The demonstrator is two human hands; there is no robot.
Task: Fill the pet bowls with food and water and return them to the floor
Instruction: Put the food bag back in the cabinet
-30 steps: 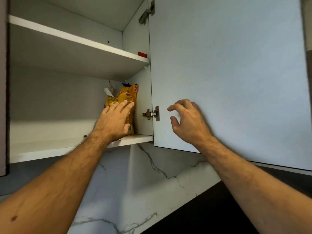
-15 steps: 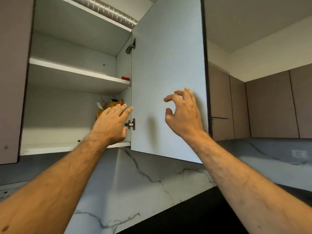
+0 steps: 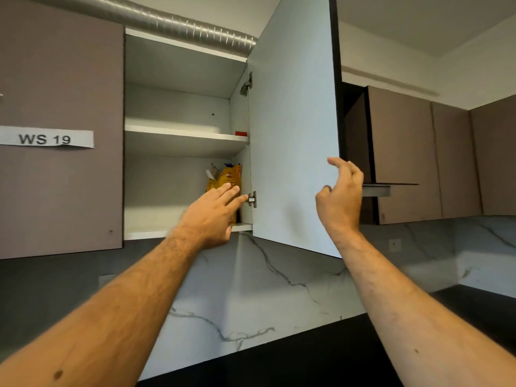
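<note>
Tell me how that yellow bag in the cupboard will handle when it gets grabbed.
The yellow bag looks like thin pouch film with a crumpled, opened top, so it will probably flex and crinkle rather than stay stiff. It stands upright in the corner against the cupboard wall, so a sideways nudge may tip it. Contents could spill if it tilts.

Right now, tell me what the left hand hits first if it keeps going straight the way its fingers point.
Most likely the yellow food bag standing on the cupboard's lower shelf. The left hand points up and right towards it, fingers straight. Depth is unclear; the fingertips may already touch it.
</note>
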